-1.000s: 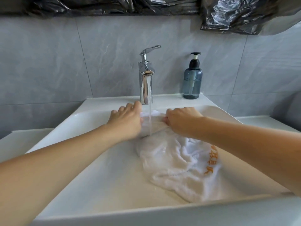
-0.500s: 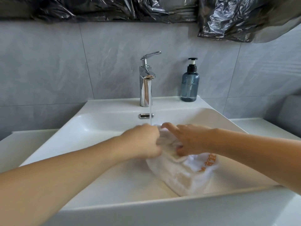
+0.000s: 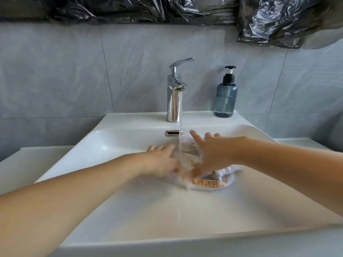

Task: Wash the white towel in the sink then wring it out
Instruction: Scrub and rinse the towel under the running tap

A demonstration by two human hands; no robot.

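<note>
In the sink basin: the task's thing and both hands are here.
Sink (image 3: 115,210): white, wide, rectangular; water lies on its floor.
Tiled wall (image 3: 55,75): grey, with black plastic sheet (image 3: 130,10) along the top.
White towel (image 3: 209,183): bunched up wet at the middle of the basin, orange lettering on its near edge, under the water stream (image 3: 179,138).
Left hand (image 3: 161,160): fingers straight, pressing on the towel's left side.
Right hand (image 3: 209,154): fingers spread and straight, lying on the towel's right side.
Faucet (image 3: 175,93): chrome, running.
Soap dispenser (image 3: 225,95): blue bottle, black pump, on the rim right of the faucet.
</note>
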